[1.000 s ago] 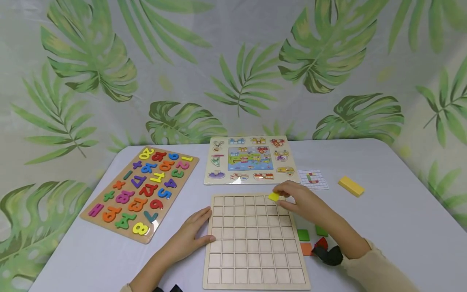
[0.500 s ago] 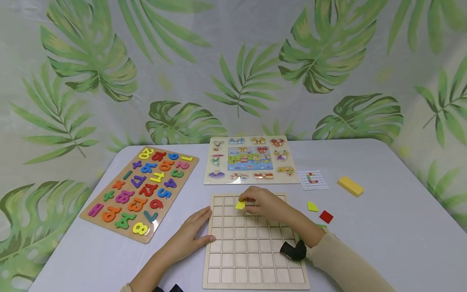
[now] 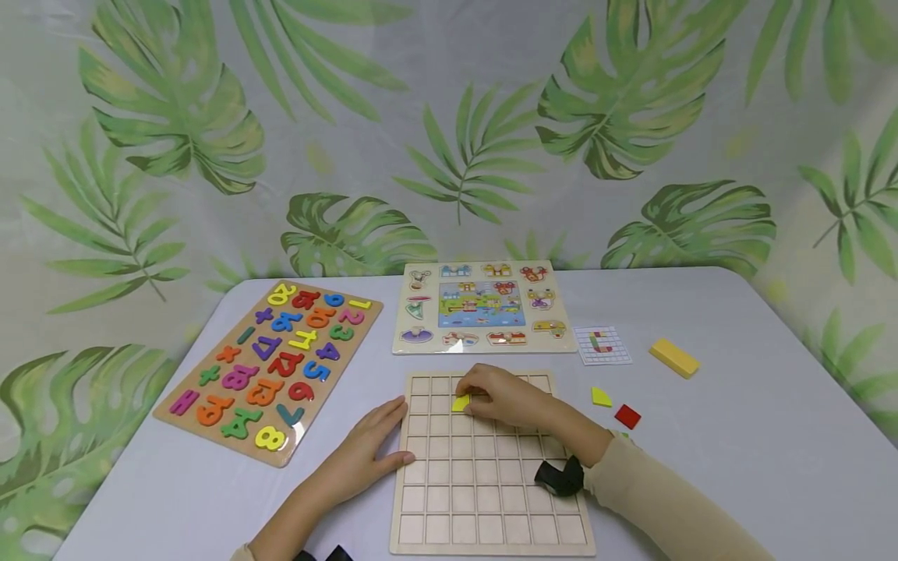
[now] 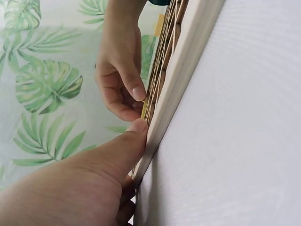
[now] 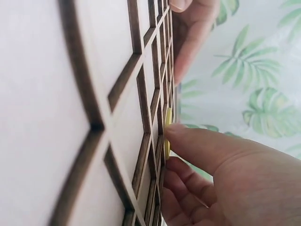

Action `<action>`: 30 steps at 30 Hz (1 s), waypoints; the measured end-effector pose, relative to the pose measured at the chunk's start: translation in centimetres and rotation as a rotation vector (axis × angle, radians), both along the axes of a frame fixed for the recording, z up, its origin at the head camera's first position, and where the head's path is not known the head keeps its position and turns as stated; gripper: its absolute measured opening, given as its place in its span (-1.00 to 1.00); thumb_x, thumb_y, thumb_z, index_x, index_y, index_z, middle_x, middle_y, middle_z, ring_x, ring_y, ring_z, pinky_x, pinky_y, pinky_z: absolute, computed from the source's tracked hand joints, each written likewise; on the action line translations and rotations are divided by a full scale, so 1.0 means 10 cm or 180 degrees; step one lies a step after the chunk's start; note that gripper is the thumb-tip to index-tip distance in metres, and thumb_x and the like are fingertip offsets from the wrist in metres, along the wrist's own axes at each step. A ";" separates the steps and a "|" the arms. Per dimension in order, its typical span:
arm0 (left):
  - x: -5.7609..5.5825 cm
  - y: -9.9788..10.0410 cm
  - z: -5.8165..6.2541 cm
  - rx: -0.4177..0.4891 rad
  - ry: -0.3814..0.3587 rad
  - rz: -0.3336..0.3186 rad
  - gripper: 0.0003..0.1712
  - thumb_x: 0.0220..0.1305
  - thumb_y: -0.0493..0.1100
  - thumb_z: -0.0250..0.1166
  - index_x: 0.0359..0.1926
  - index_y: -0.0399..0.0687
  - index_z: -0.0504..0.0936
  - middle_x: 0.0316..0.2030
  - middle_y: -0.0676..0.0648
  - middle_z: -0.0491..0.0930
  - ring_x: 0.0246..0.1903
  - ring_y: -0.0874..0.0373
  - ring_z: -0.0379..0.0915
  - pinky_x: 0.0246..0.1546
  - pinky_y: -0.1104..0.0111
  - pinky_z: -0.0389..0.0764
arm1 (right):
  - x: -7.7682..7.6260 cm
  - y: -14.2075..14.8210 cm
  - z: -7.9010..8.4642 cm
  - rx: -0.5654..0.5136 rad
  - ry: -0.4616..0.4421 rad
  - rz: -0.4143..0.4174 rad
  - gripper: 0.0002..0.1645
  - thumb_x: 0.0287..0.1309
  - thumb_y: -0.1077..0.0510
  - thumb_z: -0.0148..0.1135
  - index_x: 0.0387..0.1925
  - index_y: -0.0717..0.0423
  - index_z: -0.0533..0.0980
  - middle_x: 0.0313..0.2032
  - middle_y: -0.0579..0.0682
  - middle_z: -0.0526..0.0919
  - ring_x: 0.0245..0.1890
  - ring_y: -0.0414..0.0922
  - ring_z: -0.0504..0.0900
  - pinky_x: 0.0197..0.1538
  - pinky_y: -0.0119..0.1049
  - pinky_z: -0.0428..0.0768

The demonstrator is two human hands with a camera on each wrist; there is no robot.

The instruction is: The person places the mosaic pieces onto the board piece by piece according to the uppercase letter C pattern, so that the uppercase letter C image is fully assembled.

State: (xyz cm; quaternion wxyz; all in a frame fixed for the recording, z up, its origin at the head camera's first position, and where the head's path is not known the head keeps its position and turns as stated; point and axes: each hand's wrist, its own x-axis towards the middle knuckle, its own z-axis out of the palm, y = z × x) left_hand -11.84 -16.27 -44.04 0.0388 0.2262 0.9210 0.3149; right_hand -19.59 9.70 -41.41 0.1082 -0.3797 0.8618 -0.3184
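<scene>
A pale wooden grid board lies on the table. My right hand is over its upper part and pinches a yellow rounded tile at the third column, second row from the far edge. The right wrist view shows the thumb against the yellow tile, low in the grid; whether it lies fully flat is hard to tell. My left hand rests along the board's left edge, fingers mostly straight, and its thumb touches the rim, as the left wrist view shows. Part of the board is covered by the right hand and forearm.
Right of the board lie a yellow quarter-round tile, a red square tile and a pattern card. A yellow block is farther right. A number puzzle lies left; a picture puzzle stands behind the board.
My right hand has carried the yellow tile leftward from the board's far right corner, then slightly nearer and down onto the grid. The left hand has stayed in place.
</scene>
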 end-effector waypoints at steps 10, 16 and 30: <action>0.00 -0.01 -0.01 0.0019 0.0001 -0.0019 -0.15 0.12 0.17 0.19 0.30 -0.21 0.18 0.31 -0.10 0.08 0.27 -0.05 -0.05 0.19 0.06 0.09 | 0.03 0.02 0.05 0.0204 -0.0025 -0.0029 -0.70 0.12 0.15 0.21 -0.07 0.08 0.49 -0.12 -0.14 0.47 -0.11 -0.22 0.44 -0.05 -0.33 0.45; 0.00 -0.01 -0.01 0.0017 0.0025 -0.0012 -0.15 0.11 0.16 0.20 0.30 -0.21 0.18 0.31 -0.11 0.08 0.27 -0.05 -0.05 0.20 0.07 0.09 | 0.13 0.15 0.25 0.0079 -0.0006 -0.0166 -0.46 0.13 0.08 0.20 0.14 0.12 0.35 0.06 -0.07 0.41 0.00 -0.11 0.42 0.00 -0.21 0.43; -0.01 0.00 0.01 0.0041 0.0008 -0.0037 -0.14 0.11 0.17 0.20 0.30 -0.22 0.18 0.31 -0.12 0.08 0.27 -0.07 -0.05 0.20 0.05 0.08 | 0.45 1.16 0.40 -0.0243 0.0437 -0.1121 -0.21 0.03 -0.07 0.26 0.26 0.03 0.18 0.13 0.04 0.35 0.06 0.07 0.35 -0.02 0.08 0.40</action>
